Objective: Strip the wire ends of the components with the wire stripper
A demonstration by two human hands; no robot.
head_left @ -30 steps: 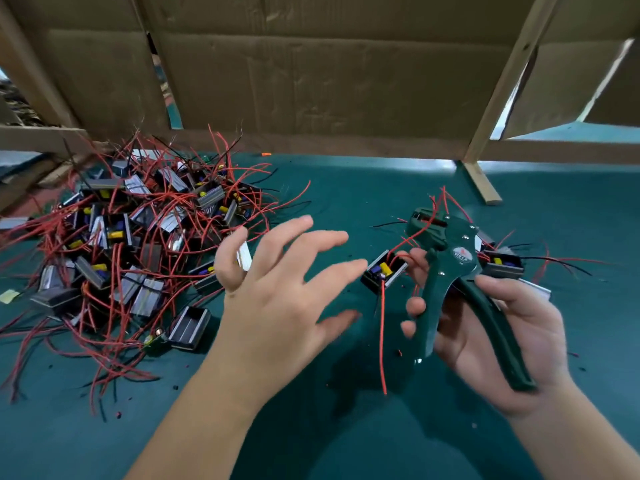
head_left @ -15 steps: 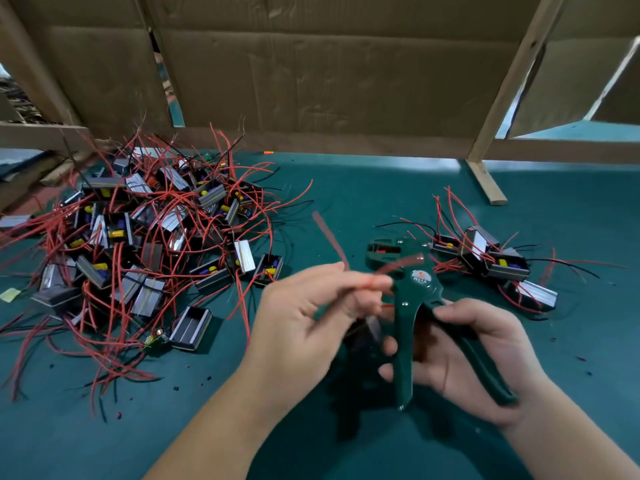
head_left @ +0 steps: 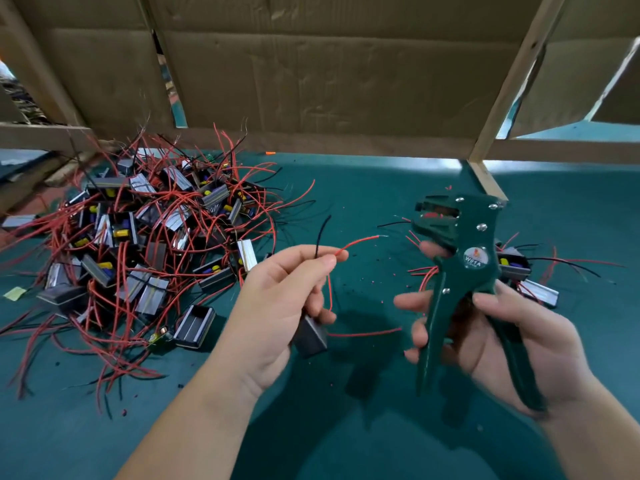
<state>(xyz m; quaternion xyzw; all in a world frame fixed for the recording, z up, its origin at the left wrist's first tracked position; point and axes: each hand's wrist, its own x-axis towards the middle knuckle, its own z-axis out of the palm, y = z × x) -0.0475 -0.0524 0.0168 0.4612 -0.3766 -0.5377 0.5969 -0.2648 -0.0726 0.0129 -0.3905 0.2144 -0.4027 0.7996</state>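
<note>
Red wire (head_left: 360, 241) now clear of stripper (head_left: 460, 258), tip bare, end done | left hand (head_left: 277, 306) pinches it | right hand (head_left: 512, 337) grips stripper

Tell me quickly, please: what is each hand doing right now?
Left hand: closed, its fingers pinch a red wire and a black wire of one component.
Right hand: closed round the green wire stripper.

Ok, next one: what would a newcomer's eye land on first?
The tangled heap of red-wired components fills the left of the table. At centre right, the right hand grips a green wire stripper upright, while the left hand pinches a red wire whose bare tip points toward the tool's head.
</note>
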